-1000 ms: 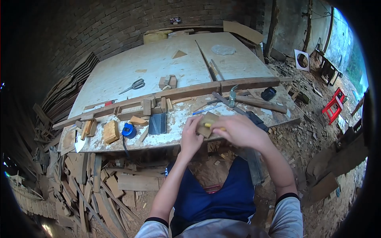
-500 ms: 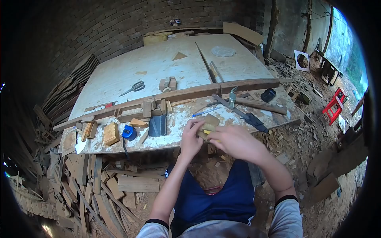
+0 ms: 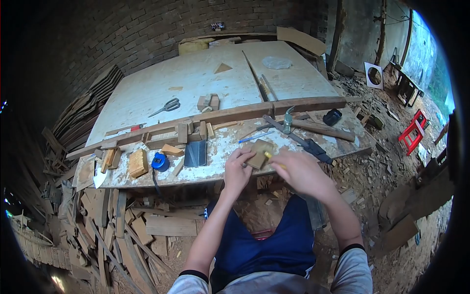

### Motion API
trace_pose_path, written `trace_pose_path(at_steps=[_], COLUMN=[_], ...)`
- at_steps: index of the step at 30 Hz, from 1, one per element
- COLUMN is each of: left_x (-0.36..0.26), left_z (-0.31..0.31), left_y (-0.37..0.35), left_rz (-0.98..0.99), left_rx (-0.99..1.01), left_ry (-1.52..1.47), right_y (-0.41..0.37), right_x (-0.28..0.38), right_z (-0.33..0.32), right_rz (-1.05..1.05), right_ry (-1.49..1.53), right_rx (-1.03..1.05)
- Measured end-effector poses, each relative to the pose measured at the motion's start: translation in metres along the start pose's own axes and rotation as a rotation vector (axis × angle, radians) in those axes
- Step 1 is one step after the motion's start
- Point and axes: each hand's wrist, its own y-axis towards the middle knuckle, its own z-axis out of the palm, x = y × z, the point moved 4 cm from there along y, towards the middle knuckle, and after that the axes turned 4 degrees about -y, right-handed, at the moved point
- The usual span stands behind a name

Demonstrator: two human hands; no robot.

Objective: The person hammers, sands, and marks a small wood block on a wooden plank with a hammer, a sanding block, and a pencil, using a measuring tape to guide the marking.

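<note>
The left hand (image 3: 238,170) gripped a small wooden block (image 3: 259,152) over the front edge of the workbench (image 3: 196,83); the right hand (image 3: 301,172) was closed around a yellow pencil (image 3: 268,155), right at the block's edge

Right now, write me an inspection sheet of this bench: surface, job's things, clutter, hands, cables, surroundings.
Surface: plywood workbench, stained pale along the near edge, with a long plank lying across it.
Job's things: small wooden block at the near edge; yellow pencil tip against it.
Clutter: scissors, blue tape measure, hammer, wood offcuts.
Hands: left hand grips the wooden block; right hand holds the yellow pencil.
Cables: nothing seen.
Surroundings: brick wall behind, scrap wood on the floor, red stool at the right.
</note>
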Motion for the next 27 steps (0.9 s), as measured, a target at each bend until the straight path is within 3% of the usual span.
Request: trace_pose_path(at_steps=[4, 9, 12, 16, 17, 24, 27], left_x=[0.001, 0.000, 0.002, -0.012, 0.005, 0.009, 0.014], left_z=[-0.001, 0.001, -0.003, -0.005, -0.001, -0.005, -0.011], left_y=[-0.003, -0.003, -0.006, 0.001, -0.003, 0.000, 0.000], left_rz=[-0.035, -0.005, -0.127, -0.140, -0.219, -0.350, -0.309], left_rx=[-0.008, -0.066, 0.011, -0.048, 0.004, -0.027, -0.090], left_ry=[0.019, 0.033, 0.061, 0.132, 0.172, -0.169, -0.267], right_y=[0.002, -0.002, -0.002, 0.012, 0.009, 0.030, 0.020], right_x=[-0.006, 0.014, 0.014, 0.001, 0.011, -0.012, 0.015], right_z=[-0.013, 0.001, -0.010, 0.008, 0.015, 0.039, 0.035], right_rz=[-0.013, -0.036, -0.045, 0.046, -0.023, 0.028, -0.017], right_ry=[0.190, 0.040, 0.134, 0.043, 0.047, 0.090, 0.081], right_rx=[-0.109, -0.076, -0.129, -0.179, -0.221, -0.203, -0.136])
